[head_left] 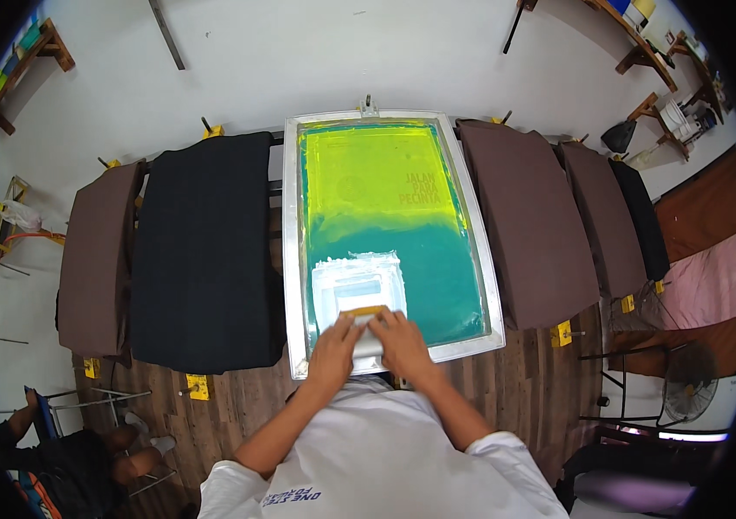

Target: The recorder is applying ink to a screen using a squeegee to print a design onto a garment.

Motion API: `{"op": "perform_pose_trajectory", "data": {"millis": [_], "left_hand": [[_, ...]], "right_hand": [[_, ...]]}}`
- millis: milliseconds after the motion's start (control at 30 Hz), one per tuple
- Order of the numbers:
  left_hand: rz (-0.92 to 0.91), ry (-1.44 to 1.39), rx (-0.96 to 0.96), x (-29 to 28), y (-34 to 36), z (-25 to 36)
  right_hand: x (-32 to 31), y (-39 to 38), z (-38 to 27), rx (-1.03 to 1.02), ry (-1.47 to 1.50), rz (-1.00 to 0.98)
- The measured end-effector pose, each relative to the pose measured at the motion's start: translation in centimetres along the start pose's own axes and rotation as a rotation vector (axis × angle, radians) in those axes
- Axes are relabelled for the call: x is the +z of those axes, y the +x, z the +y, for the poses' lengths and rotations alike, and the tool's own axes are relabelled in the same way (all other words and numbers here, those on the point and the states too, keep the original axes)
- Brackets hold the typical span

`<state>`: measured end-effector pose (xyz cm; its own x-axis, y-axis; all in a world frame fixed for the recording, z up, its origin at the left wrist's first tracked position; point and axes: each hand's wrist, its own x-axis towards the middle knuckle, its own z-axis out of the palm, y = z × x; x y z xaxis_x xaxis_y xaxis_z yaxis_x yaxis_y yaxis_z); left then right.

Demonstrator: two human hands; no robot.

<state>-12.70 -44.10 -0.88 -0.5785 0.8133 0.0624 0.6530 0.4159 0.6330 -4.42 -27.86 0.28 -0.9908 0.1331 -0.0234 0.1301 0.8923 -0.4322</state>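
White shirt fabric [385,445], nearest me, fills my feed around six o'clock. At centre I see a metal-framed screen [296,259], its shallow well holding yellow-green ink [368,173] toward twelve, a teal surface [441,277] toward four and white ink [358,270] at seven. At the screen's six o'clock end, the left hand [332,350] and right hand [404,349] are both clamped on the squeegee [368,346], its yellow-brown edge [364,311] by the white ink. On a two o'clock shelf [645,105] sits a white tub [672,115], contents too small to tell.
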Motion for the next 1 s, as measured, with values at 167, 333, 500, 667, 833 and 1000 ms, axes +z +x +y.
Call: {"op": "perform_pose_trajectory", "data": {"millis": [167,333,500,667,833,1000], "left_hand": [[-0.162,-0.057,-0.061,-2.5,-0.2,1.9],[-0.099,-0.074,-0.008,-5.0,5.3,0.1],[0.102,-0.106,0.020,-2.8,6.1,-1.7],[-0.014,0.046,0.000,-0.4,-0.1,0.3],[-0.146,-0.082,-0.043,-2.4,0.3,1.3],[-0.035,-0.040,0.009,-4.2,6.6,-0.3]], "right_hand": [[-3.0,-1.0,-1.8,0.066,-0.004,-0.195],[-4.5,4.8,-0.1,0.034,-0.031,-0.174],[-2.4,6.4,1.3,0.066,-0.013,-0.116],[-1.2,-0.1,-0.6,0.061,-0.023,-0.130],[-3.5,-0.1,-1.5,0.095,-0.004,-0.263],[-5.3,6.3,1.1,0.060,-0.046,-0.181]]}}
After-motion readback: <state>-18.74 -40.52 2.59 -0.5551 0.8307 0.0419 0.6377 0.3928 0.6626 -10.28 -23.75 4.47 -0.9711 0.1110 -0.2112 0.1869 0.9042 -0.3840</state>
